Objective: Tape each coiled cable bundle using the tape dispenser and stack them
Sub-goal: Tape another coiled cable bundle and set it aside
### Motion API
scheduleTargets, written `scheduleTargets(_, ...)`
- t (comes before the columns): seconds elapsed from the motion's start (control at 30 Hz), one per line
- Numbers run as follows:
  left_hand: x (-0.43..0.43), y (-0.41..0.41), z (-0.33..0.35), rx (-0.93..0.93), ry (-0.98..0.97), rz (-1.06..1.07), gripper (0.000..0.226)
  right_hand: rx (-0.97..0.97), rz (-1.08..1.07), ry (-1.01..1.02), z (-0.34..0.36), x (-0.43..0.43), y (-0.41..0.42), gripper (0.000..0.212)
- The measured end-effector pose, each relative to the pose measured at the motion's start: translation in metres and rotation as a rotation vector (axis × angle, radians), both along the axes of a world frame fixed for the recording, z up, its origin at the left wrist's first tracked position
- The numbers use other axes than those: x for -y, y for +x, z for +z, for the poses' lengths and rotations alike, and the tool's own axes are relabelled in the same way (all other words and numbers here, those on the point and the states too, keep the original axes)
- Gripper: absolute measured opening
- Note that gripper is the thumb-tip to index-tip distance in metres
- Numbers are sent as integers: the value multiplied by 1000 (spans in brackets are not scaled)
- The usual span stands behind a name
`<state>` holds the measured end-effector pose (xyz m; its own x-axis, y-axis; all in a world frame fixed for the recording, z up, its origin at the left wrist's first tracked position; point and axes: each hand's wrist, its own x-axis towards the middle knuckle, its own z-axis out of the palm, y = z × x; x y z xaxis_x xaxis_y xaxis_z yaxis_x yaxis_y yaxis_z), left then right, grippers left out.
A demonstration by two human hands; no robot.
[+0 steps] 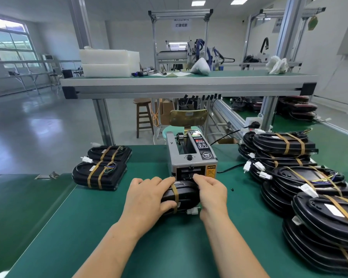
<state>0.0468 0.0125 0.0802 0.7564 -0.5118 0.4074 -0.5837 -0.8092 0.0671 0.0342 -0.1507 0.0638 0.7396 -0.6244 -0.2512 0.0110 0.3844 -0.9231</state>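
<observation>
Two spots are hard to read: the mouth of the tape dispenser [191, 155], half covered by fingertips, and the ends of the bundle [186, 194] in hand, hidden btwn both palms. The big pile [301, 177] of taped bundles at right runs off the frame edge (its count can't be made out), and its lower layers are buried. A small stack [99, 175] sits at left, well apart from the dispenser.

The bundle lies on the green table [88, 227], just in front of the dispenser. The left hand [149, 199] grips its left end, fingers laid over the top, thumb curled on the near side beside a brown tape strip [175, 194] wrapped round it. The right hand [212, 194] is curled at the right end w/ fingertips up at the dispenser mouth; whether they pinch tape or only the bundle I cannot tell. A white plug [192, 211] pokes out below.
</observation>
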Motion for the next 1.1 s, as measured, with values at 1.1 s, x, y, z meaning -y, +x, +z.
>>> scheduleTargets(1.1,-3,-7,0,35,-92,-95,53,103,-25,-208,-1,-35,-19,26)
